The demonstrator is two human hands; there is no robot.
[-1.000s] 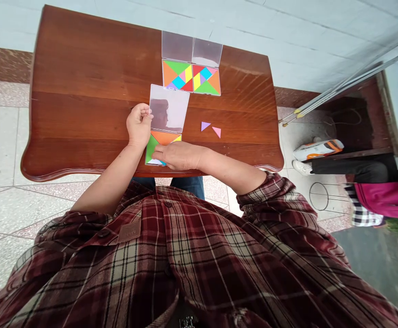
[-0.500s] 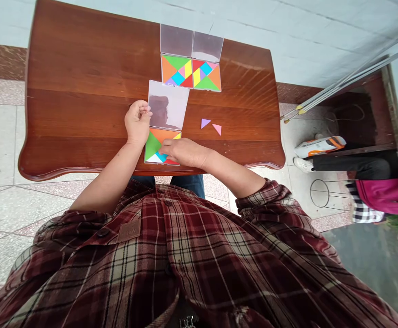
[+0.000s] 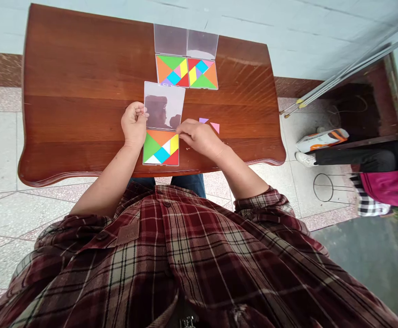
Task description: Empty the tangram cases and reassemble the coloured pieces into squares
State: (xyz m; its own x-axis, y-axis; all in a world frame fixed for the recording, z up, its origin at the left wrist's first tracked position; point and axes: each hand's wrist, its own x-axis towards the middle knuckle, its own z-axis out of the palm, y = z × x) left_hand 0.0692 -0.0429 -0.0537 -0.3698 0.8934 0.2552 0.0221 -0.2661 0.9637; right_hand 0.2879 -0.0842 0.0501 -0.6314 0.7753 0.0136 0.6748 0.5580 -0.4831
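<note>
In the head view, my left hand (image 3: 134, 123) pinches the left edge of a raised clear lid (image 3: 161, 105). The lid belongs to a square tangram case (image 3: 143, 157) near the table's front edge. Inside are green, orange, yellow, blue and red pieces, with two white gaps, one at the middle right and one at the lower left. Beside the case's upper right corner, my right hand (image 3: 199, 136) has bent, slightly parted fingers and no piece visible in them. Just past it lie a purple triangle (image 3: 203, 120), partly covered by the hand, and a pink triangle (image 3: 215, 128).
Two more tangram cases, a left one (image 3: 165, 68) and a right one (image 3: 204, 83), stand open behind, filled with coloured pieces. They rest on a brown wooden table (image 3: 83, 91) against a pale wall. At the right are a seated person's leg (image 3: 342, 157), crutches (image 3: 299, 104) and a bag (image 3: 322, 140).
My right hand has moved from over the case's pieces up and right to its corner, uncovering the yellow and blue pieces and a white gap. My left hand stays at the lid.
</note>
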